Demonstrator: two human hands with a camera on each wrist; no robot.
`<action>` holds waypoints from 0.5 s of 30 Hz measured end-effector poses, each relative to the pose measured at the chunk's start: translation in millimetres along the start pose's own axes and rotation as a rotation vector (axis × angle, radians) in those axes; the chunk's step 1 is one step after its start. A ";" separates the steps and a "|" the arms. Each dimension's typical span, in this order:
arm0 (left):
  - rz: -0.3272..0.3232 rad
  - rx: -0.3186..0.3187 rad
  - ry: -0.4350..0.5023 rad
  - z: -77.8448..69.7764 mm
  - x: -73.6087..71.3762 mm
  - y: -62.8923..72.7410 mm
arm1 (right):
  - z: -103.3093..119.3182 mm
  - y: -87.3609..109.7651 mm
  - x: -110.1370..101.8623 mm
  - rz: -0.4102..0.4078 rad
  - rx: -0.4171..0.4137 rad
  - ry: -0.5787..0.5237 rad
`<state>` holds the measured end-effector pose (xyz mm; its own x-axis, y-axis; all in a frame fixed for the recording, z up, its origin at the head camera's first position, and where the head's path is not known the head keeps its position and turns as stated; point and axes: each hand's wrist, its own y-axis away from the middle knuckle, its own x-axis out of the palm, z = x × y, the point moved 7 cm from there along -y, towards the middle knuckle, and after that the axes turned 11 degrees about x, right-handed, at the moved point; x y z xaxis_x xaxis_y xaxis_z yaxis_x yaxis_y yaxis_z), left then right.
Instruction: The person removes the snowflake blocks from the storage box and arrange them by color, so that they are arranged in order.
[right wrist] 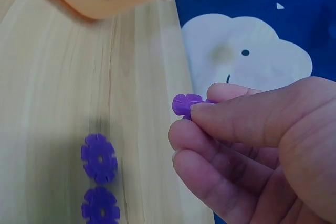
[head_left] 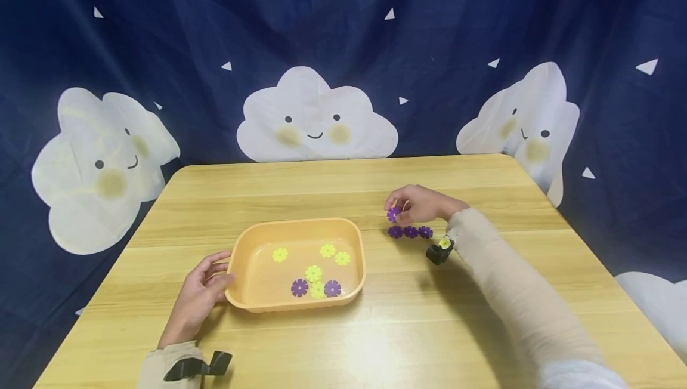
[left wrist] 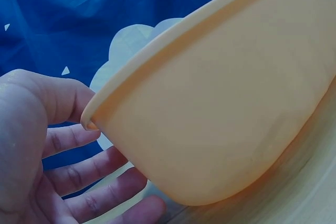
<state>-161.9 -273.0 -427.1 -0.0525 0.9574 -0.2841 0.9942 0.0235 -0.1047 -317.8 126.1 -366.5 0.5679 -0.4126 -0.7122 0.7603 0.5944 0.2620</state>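
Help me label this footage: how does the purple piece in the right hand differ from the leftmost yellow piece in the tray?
The held piece is purple; the tray piece is yellow. The held piece is pinched in the right hand; the tray piece lies untouched. Both are notched, round discs.

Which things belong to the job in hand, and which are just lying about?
Likely the job:
purple piece in the right fingers
row of three purple pieces
orange tray
its two purple pieces

Probably not:
yellow pieces in the tray
cloud backdrop
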 end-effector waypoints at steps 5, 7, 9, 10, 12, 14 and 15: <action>-0.002 -0.001 0.009 1.2 0.5 -0.5 | -8.6 6.0 -3.9 -0.003 0.011 -0.006; -0.002 -0.001 0.015 1.4 0.7 -0.7 | -13.0 8.6 -5.3 -0.001 0.019 -0.017; 0.000 -0.001 0.018 1.4 0.6 -0.8 | -17.5 11.6 -7.2 -0.005 0.024 -0.018; 0.002 0.000 0.020 1.4 0.6 -0.9 | -19.5 13.0 -8.0 -0.006 0.028 -0.022; 0.005 0.001 0.023 1.3 0.5 -0.9 | -23.8 15.7 -9.5 -0.009 0.042 -0.022; 0.007 -0.001 0.026 1.3 0.4 -0.7 | -28.6 17.9 -10.2 -0.007 0.064 -0.025; 0.007 -0.002 0.029 1.5 0.4 -0.6 | -31.2 19.1 -10.1 -0.004 0.075 -0.026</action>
<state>-162.7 -273.0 -428.6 -0.0426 0.9653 -0.2575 0.9947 0.0169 -0.1012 -318.8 163.1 -374.6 0.5721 -0.4329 -0.6966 0.7835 0.5396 0.3081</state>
